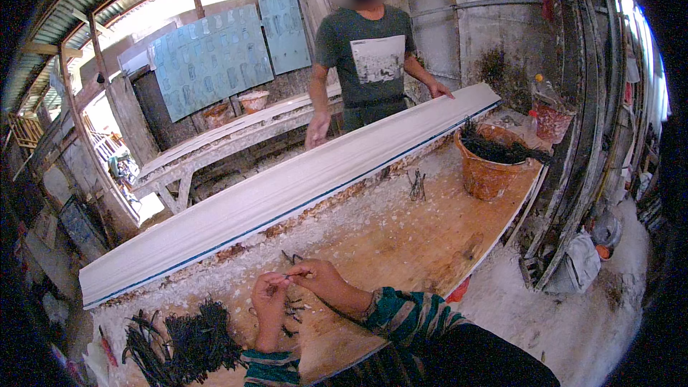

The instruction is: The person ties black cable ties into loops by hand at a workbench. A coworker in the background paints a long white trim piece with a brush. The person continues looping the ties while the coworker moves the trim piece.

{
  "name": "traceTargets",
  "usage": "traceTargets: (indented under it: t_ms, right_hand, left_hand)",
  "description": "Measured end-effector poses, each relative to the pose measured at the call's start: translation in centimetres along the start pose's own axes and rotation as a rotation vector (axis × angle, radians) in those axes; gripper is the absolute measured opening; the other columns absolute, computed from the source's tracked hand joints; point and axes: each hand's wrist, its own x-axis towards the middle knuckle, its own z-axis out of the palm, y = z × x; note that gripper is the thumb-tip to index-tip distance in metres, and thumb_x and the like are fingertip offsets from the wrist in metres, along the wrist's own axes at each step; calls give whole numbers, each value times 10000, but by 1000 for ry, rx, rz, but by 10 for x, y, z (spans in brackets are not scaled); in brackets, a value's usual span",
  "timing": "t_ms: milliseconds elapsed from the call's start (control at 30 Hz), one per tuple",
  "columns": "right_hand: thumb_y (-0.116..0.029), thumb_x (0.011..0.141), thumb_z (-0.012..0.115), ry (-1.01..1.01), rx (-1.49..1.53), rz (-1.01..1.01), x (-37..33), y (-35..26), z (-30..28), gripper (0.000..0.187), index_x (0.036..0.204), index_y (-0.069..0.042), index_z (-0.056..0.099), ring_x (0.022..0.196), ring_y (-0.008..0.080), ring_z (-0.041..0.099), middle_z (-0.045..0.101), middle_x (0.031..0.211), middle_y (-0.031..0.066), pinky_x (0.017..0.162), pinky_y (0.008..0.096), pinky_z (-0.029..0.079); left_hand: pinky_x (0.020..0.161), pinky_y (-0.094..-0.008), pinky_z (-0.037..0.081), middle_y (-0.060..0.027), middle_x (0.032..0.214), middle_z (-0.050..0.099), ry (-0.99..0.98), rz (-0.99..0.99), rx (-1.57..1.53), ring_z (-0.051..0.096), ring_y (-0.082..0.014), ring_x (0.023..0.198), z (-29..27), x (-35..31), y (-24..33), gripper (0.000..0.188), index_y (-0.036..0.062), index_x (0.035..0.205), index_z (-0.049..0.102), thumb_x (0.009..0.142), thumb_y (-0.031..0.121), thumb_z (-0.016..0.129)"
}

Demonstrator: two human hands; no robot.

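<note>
Close together over the near part of the wooden worktable [373,244], my left hand [269,294] and my right hand [321,283] pinch a thin dark strip [288,276] between their fingertips. Whether it is wire or rubber I cannot tell. Several short bent dark pieces [292,309] lie beside my hands. To the left of my left forearm are a thick pile of black strips [203,340] and a looser bunch of longer black strips [145,342]. Farther off, a small bundle of thin dark strips [416,186] rests on the board.
A long white moulding [287,190] with a blue edge spans the table's far side. Behind it stands a person [373,64], one hand on the moulding's right part. An orange bucket [487,175] of black strips sits at right. Another long bench [215,145] stands behind.
</note>
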Motion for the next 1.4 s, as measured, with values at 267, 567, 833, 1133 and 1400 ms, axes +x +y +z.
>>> traceTargets:
  t_ms: [267,567,833,1133,1400]
  right_hand:
    - [-97,760,615,-13,-76,-45,1,1,2,104,835,-26,612,722,118,551,600,772,61,642,249,436]
    - [-56,745,595,-3,-101,-129,0,17,5,66,781,-19,555,685,123,530,567,732,59,607,258,432]
    - [-81,786,525,-99,-26,-87,0,25,10,88,851,-26,501,741,107,480,523,783,32,663,235,404]
    - [-116,841,478,-206,701,264,-2,36,17,80,889,-63,513,743,91,471,515,825,-9,700,217,392]
    - [-121,844,480,-335,967,338,6,68,18,123,916,-35,531,727,119,537,562,841,20,754,282,459]
  left_hand:
    - [609,-239,447,-75,787,588,-7,130,307,546,-138,691,-5,-2,-14,140,9,827,585,698,-35,618]
    - [608,-325,432,-99,708,589,-34,599,724,534,-239,644,4,-3,13,161,33,795,614,650,-31,588]
    - [632,-294,449,-92,739,604,63,344,536,559,-209,680,9,-5,6,138,33,801,629,690,-32,582]
    - [654,-244,437,-40,760,587,24,63,226,540,-125,709,1,0,-7,64,15,813,582,766,51,609]
    - [633,-218,424,-15,749,561,-61,-171,-218,518,-95,682,0,1,-9,98,31,827,547,781,88,612]
